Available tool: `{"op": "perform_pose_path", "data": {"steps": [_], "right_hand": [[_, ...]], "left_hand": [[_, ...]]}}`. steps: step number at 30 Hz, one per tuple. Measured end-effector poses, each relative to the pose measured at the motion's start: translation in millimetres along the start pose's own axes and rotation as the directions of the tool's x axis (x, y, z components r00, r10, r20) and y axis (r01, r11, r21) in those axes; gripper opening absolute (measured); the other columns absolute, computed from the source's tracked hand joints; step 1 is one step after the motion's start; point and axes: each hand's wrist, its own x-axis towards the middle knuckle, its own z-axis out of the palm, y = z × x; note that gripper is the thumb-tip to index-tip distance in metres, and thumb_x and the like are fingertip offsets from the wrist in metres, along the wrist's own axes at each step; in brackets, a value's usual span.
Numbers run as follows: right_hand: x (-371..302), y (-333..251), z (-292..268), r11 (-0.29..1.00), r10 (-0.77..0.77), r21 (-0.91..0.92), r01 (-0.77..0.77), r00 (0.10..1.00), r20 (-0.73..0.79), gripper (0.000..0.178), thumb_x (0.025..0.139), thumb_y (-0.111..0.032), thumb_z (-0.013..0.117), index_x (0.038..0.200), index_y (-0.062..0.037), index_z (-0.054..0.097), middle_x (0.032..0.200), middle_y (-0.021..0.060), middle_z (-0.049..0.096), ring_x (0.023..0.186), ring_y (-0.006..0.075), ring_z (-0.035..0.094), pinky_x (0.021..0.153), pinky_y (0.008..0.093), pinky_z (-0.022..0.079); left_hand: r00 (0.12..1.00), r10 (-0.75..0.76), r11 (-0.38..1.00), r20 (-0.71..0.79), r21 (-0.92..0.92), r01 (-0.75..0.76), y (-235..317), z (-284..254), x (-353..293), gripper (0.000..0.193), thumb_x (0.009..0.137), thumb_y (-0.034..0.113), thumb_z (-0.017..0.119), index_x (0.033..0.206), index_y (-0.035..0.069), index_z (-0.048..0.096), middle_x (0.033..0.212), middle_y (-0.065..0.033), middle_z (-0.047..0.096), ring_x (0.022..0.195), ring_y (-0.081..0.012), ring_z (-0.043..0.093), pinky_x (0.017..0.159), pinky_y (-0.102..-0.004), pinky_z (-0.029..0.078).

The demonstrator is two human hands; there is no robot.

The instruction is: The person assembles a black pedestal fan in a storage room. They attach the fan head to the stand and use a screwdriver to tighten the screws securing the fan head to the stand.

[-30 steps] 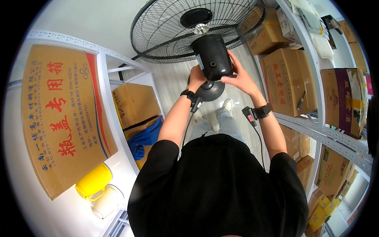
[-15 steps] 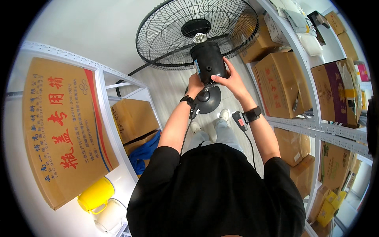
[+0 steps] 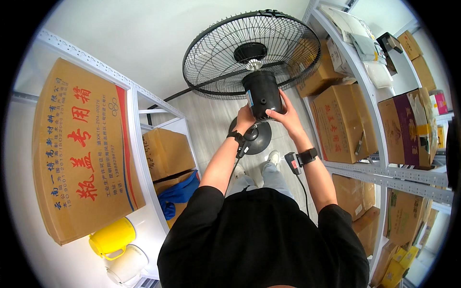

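Note:
A large black pedestal fan stands in front of me, its round wire cage point(image 3: 216, 53) facing away. Both my hands are on the black motor housing point(image 3: 263, 91) behind the cage. My left hand point(image 3: 245, 119) grips its lower left side, the fingers partly hidden behind it. My right hand point(image 3: 287, 117) wraps the right side, thumb across the rear and fingers along the flank. Below the housing, the round black base point(image 3: 257, 141) rests on the floor. Each wrist wears a black strap with a small cabled device.
Shelving with a big printed cardboard box point(image 3: 86, 149), a yellow jug point(image 3: 113, 237) and a white jug point(image 3: 128, 264) lies to my left. Blue cloth point(image 3: 178, 194) hangs over a lower box. Shelves on my right hold several cartons point(image 3: 336, 122). A wall is behind the fan.
The fan and my hands appear slightly lower and further right in view, and the surroundings have shifted too. Both hands keep their hold on the motor housing.

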Motion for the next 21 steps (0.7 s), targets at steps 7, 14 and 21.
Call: {"op": "perform_pose_path", "data": {"steps": [7,14,21], "right_hand": [[-2,0,-1,0.999,-0.043,0.001,0.043,0.996,0.079,0.093,0.078,-0.020,0.080,0.150,-0.0046,0.022,0.121,0.0139,0.058,0.105,0.0176,0.058,0.090,0.0320,0.048],[-2,16,-4,0.995,-0.093,-0.028,0.093,0.996,-0.004,0.095,0.078,-0.033,0.080,0.150,-0.0074,0.023,0.103,0.0089,0.060,0.092,0.0149,0.060,0.078,0.0290,0.051],[2,65,-53,0.937,-0.018,0.348,-0.003,0.998,0.057,0.067,0.096,-0.036,0.056,0.150,-0.0114,0.025,0.142,0.0163,0.044,0.128,0.0255,0.046,0.098,0.0400,0.046]], "left_hand": [[1.000,-0.012,0.998,-0.013,0.055,0.013,-18,7,-2,0.035,0.075,0.007,0.063,0.108,0.001,0.059,0.094,-0.0271,0.065,0.093,-0.0435,0.062,0.080,-0.0494,0.051],[0.997,-0.066,0.997,-0.038,-0.030,0.064,18,-4,-7,0.038,0.072,0.024,0.073,0.103,0.004,0.066,0.096,-0.0230,0.067,0.098,-0.0388,0.064,0.081,-0.0427,0.051],[0.972,0.150,0.988,-0.180,0.056,-0.142,-40,10,-12,0.054,0.073,0.032,0.078,0.117,0.006,0.062,0.115,-0.0170,0.065,0.112,-0.0296,0.060,0.093,-0.0386,0.047]]}}
